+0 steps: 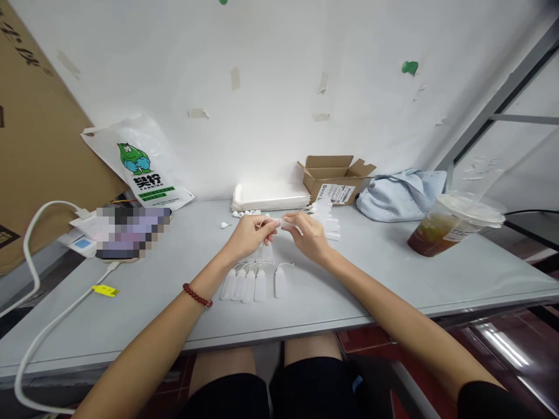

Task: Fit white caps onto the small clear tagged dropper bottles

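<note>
My left hand and my right hand meet over the middle of the table, fingers closed in pinches. Between their fingertips is a small translucent white plastic piece, mostly covered by the fingers. Below the hands lies a row of flat translucent plastic pieces with thin, curved white strands at their tops; one such piece lies apart on the right. More of them are partly hidden under my left hand. Past the left hand are several small white caps and a single cap. Clear pieces lie beyond my right hand.
Against the wall stand a stack of white trays and an open cardboard box. A blue cloth and a tilted drink cup are on the right. A phone, white cable and plastic bag lie left.
</note>
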Action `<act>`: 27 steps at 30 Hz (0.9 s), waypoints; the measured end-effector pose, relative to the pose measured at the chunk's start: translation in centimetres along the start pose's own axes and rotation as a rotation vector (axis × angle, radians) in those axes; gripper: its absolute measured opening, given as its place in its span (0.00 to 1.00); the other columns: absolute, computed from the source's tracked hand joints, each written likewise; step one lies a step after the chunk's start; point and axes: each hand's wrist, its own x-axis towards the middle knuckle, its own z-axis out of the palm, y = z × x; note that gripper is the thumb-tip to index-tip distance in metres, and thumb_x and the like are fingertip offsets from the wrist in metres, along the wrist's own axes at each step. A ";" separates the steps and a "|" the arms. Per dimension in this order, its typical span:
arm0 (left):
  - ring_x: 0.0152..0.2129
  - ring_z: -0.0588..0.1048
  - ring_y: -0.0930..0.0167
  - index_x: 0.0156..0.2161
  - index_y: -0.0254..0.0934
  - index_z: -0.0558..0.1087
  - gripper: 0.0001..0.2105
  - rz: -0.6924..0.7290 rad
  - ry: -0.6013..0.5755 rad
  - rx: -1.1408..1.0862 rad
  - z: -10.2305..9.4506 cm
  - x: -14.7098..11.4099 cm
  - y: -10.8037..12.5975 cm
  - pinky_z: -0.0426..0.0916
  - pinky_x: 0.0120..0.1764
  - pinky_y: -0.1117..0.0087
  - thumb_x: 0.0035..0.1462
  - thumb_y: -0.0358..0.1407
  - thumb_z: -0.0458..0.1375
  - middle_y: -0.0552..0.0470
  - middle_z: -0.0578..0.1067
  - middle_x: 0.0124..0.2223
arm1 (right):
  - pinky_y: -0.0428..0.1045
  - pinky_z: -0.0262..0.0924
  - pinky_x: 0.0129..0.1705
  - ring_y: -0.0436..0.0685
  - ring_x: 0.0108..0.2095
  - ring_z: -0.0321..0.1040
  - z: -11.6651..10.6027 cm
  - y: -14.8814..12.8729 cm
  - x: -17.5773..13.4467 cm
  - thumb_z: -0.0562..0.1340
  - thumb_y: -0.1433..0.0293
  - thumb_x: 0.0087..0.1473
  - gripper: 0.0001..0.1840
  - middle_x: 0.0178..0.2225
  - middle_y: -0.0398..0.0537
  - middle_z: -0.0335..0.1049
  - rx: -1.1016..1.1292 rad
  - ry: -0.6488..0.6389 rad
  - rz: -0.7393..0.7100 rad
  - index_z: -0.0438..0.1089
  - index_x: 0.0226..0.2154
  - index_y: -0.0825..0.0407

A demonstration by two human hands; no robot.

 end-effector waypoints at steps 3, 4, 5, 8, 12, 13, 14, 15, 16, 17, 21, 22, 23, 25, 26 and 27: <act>0.22 0.71 0.73 0.31 0.34 0.74 0.11 0.090 0.060 0.023 0.1 -0.1 -0.1 0.68 0.29 0.72 0.51 0.42 0.60 0.54 0.72 0.25 | 0.52 0.67 0.38 0.57 0.37 0.71 0.1 0.3 0.0 0.55 0.71 0.59 0.05 0.35 0.52 0.73 0.028 0.010 0.016 0.66 0.37 0.48; 0.23 0.71 0.73 0.32 0.35 0.75 0.11 0.094 0.077 0.016 0.1 -0.1 -0.2 0.69 0.30 0.72 0.50 0.42 0.60 0.54 0.72 0.26 | 0.52 0.68 0.38 0.57 0.37 0.71 0.1 0.3 0.0 0.55 0.71 0.59 0.05 0.36 0.51 0.73 0.026 0.013 0.018 0.66 0.37 0.48; 0.24 0.71 0.73 0.32 0.35 0.75 0.11 0.086 0.079 0.005 0.1 0.0 -0.3 0.69 0.30 0.71 0.50 0.43 0.61 0.54 0.73 0.27 | 0.52 0.68 0.37 0.57 0.37 0.71 0.0 0.4 0.0 0.55 0.71 0.59 0.05 0.36 0.51 0.73 0.021 0.016 0.020 0.66 0.36 0.48; 0.23 0.72 0.72 0.29 0.33 0.74 0.18 -0.007 0.025 -0.063 0.1 0.2 -0.4 0.69 0.28 0.71 0.52 0.49 0.59 0.50 0.74 0.28 | 0.51 0.67 0.37 0.56 0.37 0.71 -0.1 0.3 0.2 0.55 0.70 0.59 0.05 0.35 0.50 0.73 0.002 0.034 0.017 0.66 0.34 0.48; 0.20 0.72 0.72 0.26 0.32 0.72 0.22 -0.092 -0.044 -0.122 0.2 0.3 -0.4 0.68 0.24 0.70 0.56 0.51 0.54 0.48 0.73 0.26 | 0.51 0.67 0.37 0.55 0.36 0.71 -0.3 0.0 0.3 0.54 0.72 0.59 0.06 0.35 0.50 0.73 0.022 0.053 -0.019 0.66 0.34 0.48; 0.20 0.72 0.72 0.26 0.32 0.72 0.21 -0.072 -0.052 -0.108 0.2 0.2 -0.4 0.68 0.25 0.70 0.56 0.50 0.54 0.49 0.73 0.25 | 0.51 0.67 0.37 0.55 0.36 0.71 -0.3 -0.1 0.3 0.54 0.72 0.59 0.06 0.35 0.50 0.73 0.032 0.051 -0.020 0.66 0.34 0.48; 0.20 0.72 0.72 0.26 0.32 0.71 0.20 -0.039 -0.058 -0.084 0.2 0.1 -0.5 0.68 0.26 0.70 0.57 0.49 0.54 0.50 0.72 0.24 | 0.51 0.67 0.37 0.56 0.36 0.71 -0.3 -0.1 0.3 0.54 0.72 0.59 0.06 0.35 0.50 0.73 0.039 0.048 -0.015 0.66 0.35 0.48; 0.21 0.72 0.72 0.26 0.33 0.71 0.18 0.001 -0.056 -0.050 0.3 0.0 -0.5 0.68 0.28 0.70 0.57 0.47 0.54 0.50 0.72 0.24 | 0.51 0.67 0.37 0.56 0.36 0.71 -0.3 -0.1 0.3 0.55 0.71 0.59 0.05 0.35 0.50 0.73 0.046 0.045 -0.008 0.66 0.35 0.48; 0.22 0.72 0.72 0.28 0.33 0.71 0.16 0.046 -0.046 -0.003 0.3 -0.1 -0.5 0.68 0.30 0.70 0.57 0.45 0.54 0.51 0.73 0.25 | 0.51 0.67 0.37 0.56 0.36 0.71 -0.2 0.0 0.2 0.55 0.71 0.59 0.05 0.35 0.51 0.73 0.052 0.043 -0.002 0.66 0.34 0.48; 0.23 0.73 0.71 0.30 0.34 0.71 0.14 0.090 -0.027 0.055 0.3 -0.1 -0.5 0.68 0.31 0.70 0.58 0.44 0.53 0.51 0.73 0.26 | 0.51 0.67 0.37 0.56 0.36 0.71 -0.2 0.0 0.2 0.55 0.71 0.59 0.05 0.34 0.51 0.73 0.058 0.040 0.000 0.66 0.34 0.48; 0.29 0.73 0.70 0.36 0.36 0.72 0.08 0.231 0.084 0.279 0.3 -0.2 -0.7 0.67 0.35 0.70 0.56 0.37 0.54 0.51 0.75 0.30 | 0.50 0.67 0.36 0.55 0.35 0.71 -0.1 0.3 0.1 0.57 0.71 0.58 0.03 0.34 0.50 0.73 0.064 0.035 0.003 0.66 0.35 0.49; 0.30 0.73 0.69 0.36 0.36 0.72 0.08 0.243 0.091 0.277 0.3 -0.2 -0.7 0.67 0.35 0.70 0.55 0.37 0.54 0.50 0.75 0.32 | 0.50 0.67 0.35 0.55 0.34 0.71 -0.1 0.3 0.1 0.57 0.71 0.58 0.02 0.34 0.50 0.73 0.064 0.037 -0.001 0.65 0.35 0.49; 0.31 0.73 0.69 0.36 0.35 0.73 0.08 0.233 0.081 0.243 0.2 -0.1 -0.7 0.67 0.36 0.70 0.56 0.37 0.55 0.50 0.76 0.33 | 0.49 0.67 0.35 0.55 0.34 0.71 -0.2 0.3 0.2 0.57 0.71 0.58 0.02 0.34 0.50 0.73 0.063 0.041 -0.009 0.65 0.35 0.50; 0.29 0.74 0.70 0.34 0.34 0.73 0.11 0.155 0.007 0.128 0.1 0.0 -0.6 0.68 0.35 0.70 0.57 0.41 0.54 0.49 0.76 0.32 | 0.48 0.67 0.35 0.54 0.35 0.71 -0.2 0.2 0.3 0.57 0.72 0.58 0.02 0.34 0.50 0.73 0.061 0.061 -0.052 0.65 0.36 0.50; 0.28 0.74 0.70 0.31 0.33 0.73 0.13 0.101 -0.038 0.073 0.0 0.1 -0.5 0.69 0.34 0.70 0.57 0.42 0.54 0.49 0.76 0.30 | 0.48 0.67 0.35 0.54 0.35 0.71 -0.2 0.2 0.3 0.57 0.73 0.58 0.03 0.33 0.50 0.72 0.060 0.073 -0.083 0.65 0.36 0.51; 0.26 0.74 0.71 0.29 0.33 0.73 0.16 0.050 -0.076 0.032 -0.1 0.1 -0.4 0.69 0.32 0.70 0.57 0.44 0.53 0.49 0.75 0.29 | 0.48 0.67 0.35 0.54 0.35 0.71 -0.3 0.1 0.4 0.57 0.74 0.58 0.03 0.33 0.51 0.72 0.059 0.084 -0.112 0.65 0.36 0.51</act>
